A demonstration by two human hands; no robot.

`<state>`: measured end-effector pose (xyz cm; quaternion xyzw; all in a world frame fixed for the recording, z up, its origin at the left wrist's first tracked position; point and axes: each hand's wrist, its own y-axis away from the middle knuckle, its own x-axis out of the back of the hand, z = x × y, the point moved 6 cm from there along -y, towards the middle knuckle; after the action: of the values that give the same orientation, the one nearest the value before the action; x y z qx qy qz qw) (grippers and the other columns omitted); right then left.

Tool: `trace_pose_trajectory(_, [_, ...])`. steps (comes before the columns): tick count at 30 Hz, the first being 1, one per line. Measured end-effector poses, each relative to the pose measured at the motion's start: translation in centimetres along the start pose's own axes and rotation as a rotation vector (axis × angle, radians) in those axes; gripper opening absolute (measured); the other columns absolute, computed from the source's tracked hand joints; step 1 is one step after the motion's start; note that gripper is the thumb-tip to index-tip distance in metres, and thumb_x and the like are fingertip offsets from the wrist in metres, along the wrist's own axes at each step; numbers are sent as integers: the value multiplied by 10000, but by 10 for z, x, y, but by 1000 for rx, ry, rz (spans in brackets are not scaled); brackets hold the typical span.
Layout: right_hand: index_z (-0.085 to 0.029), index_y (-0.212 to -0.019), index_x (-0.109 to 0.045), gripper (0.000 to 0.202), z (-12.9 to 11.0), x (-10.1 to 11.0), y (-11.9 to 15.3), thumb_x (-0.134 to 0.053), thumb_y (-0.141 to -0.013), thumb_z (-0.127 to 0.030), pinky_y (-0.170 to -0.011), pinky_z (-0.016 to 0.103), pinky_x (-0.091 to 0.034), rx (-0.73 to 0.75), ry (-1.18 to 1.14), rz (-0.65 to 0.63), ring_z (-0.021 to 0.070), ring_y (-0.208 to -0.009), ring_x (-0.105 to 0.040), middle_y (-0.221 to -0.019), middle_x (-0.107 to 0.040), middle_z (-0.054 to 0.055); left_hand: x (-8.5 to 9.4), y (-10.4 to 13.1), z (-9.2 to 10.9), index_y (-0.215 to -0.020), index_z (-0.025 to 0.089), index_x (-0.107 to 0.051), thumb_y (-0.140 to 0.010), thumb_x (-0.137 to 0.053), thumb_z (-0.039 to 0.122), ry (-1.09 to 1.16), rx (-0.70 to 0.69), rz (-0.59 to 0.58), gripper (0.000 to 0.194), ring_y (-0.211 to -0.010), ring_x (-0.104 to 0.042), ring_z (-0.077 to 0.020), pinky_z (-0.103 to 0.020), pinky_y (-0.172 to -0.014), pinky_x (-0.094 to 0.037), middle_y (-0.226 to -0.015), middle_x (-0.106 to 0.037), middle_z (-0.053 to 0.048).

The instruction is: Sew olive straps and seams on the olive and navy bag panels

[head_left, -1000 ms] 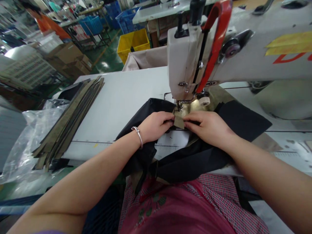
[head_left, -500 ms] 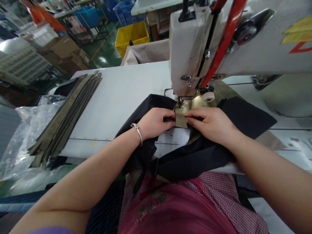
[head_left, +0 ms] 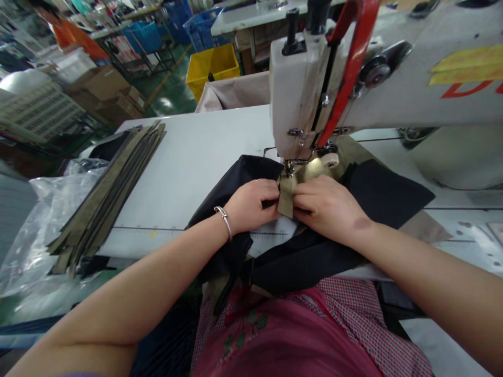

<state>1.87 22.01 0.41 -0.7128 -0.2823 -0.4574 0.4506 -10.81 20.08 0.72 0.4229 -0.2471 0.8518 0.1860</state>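
An olive fabric strip [head_left: 286, 198] lies under the presser foot of a white sewing machine [head_left: 291, 99], its free end toward me. My left hand [head_left: 253, 205] pinches at the strip's left edge, fingers curled, with a bracelet on the wrist. From the other side my right hand [head_left: 328, 204] grips at the strip's right edge, fingers bent and their tips partly hidden. Black fabric [head_left: 298, 259] joined with olive pieces spreads beneath both hands and hangs over the table's front edge toward my lap.
A bundle of olive and black strips [head_left: 113, 193] lies on the table's left end, beside clear plastic wrap [head_left: 51, 209]. Behind the table stand a beige cloth bin [head_left: 239, 93] and a yellow crate [head_left: 214, 68]. A person in orange [head_left: 76, 39] is far left, near cardboard boxes.
Both hands have shifted slightly toward me, and the strip's free end now slants and reaches nearer. My right hand's fingers have curled in more. The whole view has tilted a little.
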Motion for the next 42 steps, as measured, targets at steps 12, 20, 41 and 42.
trace_pose_trajectory(12, [-214, -1042, -686, 193, -15, 2, 22, -550, -916, -160, -744, 360, -324, 106, 159, -102, 215, -817, -486, -829, -615, 26, -4, -5, 5, -857, 125, -674, -967, -459, 246, -236, 32, -100, 270, -931, -561, -201, -349, -882, -463, -929, -619, -89])
trace_pose_trajectory(20, [-247, -1197, -657, 333, -6, 2, 36, -491, -924, -152, -746, 373, -347, 85, 51, -151, 232, -864, -481, -1003, -641, 61, 9, -18, -11, -562, 144, -558, -958, -486, 354, -83, 321, -97, 454, -491, -412, -85, -256, -510, -296, -540, -491, 26])
trace_pose_trajectory(41, [-259, -1172, -667, 347, -2, -1, 37, -489, -895, -150, -739, 385, -371, 48, -44, -118, 234, -876, -522, -992, -641, 68, 2, -21, -11, -610, 139, -600, -965, -497, 336, -110, 283, -67, 419, -564, -489, -111, -270, -577, -347, -613, -545, 6])
trace_pose_trajectory(42, [-258, -1166, -669, 344, -2, 0, 36, -488, -893, -152, -737, 388, -375, 49, -46, -117, 236, -868, -520, -982, -639, 68, 2, -21, -10, -613, 139, -600, -966, -498, 335, -118, 276, -61, 416, -576, -493, -114, -270, -586, -360, -625, -543, 3])
